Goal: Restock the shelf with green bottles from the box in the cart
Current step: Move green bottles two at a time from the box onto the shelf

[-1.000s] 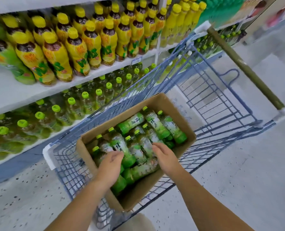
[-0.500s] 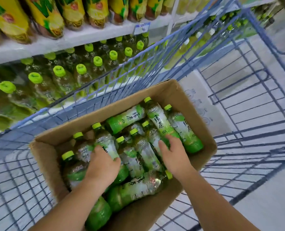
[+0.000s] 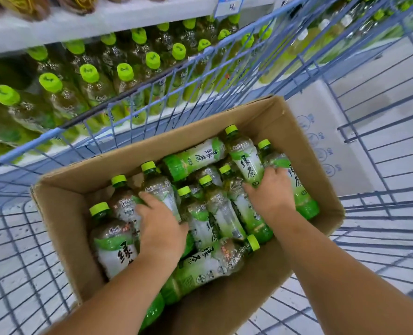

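Clear green bottles [image 3: 221, 213] with lime caps and white labels, heaped in box [image 3: 63, 213]. Fingers of left hand [image 3: 160, 230] curled round one, right hand [image 3: 269, 193] round another.

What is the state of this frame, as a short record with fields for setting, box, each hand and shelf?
setting: blue wire cart beside a store shelf
box: open cardboard box in the cart, green bottles lying jumbled inside
left hand: curled over the left-side bottle
right hand: grips the right-side bottle
shelf stock: green-capped shelf bottles standing in rows
stage: no bottle lifted out yet
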Demonstrator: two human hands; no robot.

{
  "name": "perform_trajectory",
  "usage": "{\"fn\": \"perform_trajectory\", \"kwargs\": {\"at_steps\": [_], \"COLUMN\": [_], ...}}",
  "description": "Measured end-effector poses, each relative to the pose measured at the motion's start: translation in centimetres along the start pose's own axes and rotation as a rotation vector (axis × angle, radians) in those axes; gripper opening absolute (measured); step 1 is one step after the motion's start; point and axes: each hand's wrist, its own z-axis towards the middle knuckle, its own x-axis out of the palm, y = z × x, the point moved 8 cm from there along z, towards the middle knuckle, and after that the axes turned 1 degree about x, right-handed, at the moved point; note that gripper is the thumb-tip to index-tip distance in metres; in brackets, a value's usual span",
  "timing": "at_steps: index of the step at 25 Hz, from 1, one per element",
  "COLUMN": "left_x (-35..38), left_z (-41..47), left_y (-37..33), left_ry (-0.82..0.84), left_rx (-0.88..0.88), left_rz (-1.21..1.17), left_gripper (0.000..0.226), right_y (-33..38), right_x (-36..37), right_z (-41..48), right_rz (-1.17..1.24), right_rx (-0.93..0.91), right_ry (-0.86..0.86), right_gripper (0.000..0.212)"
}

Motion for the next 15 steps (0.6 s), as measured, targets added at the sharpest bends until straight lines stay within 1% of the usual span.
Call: {"fn": "perform_trajectory", "kwargs": {"at_steps": [3, 6, 9, 12, 14, 15], "left_x": [-0.3, -0.7, -0.6, 0.1, 0.3, 0.2], "left_z": [-0.2, -0.3, -0.6, 0.0, 0.2, 0.1], "left_y": [0.0, 0.0, 0.1, 1.2, 1.9, 2.0], "left_ry": [0.006, 0.004, -0.015, -0.010, 0.021, 0.041], "left_rx": [-0.003, -0.016, -0.035, -0.075, -0.119, -0.132], "left_rz": [-0.016, -0.043, -0.111, -0.210, -0.263, -0.247], "left_gripper": [0.121, 0.117, 0.115, 0.118, 0.115, 0.112], "right_y": [0.8, 1.5, 1.6, 0.6, -0.4, -0.8], "right_x": [0.8, 0.4, 0.1, -0.1, 0.2, 0.8], "right_z": [0.6, 1.0, 0.7, -0.1, -0.7, -1.0], "right_rz": [-0.219, -0.202, -0.213, -0.128, 0.084, 0.206], "right_rx": [0.024, 0.108, 0.096, 0.073, 0.093, 0.128], "right_ry": [-0.031, -0.089, -0.085, -0.074, -0.016, 0.035], "right_gripper": [0.079, 0.067, 0.066, 0.076, 0.088, 0.093]}}
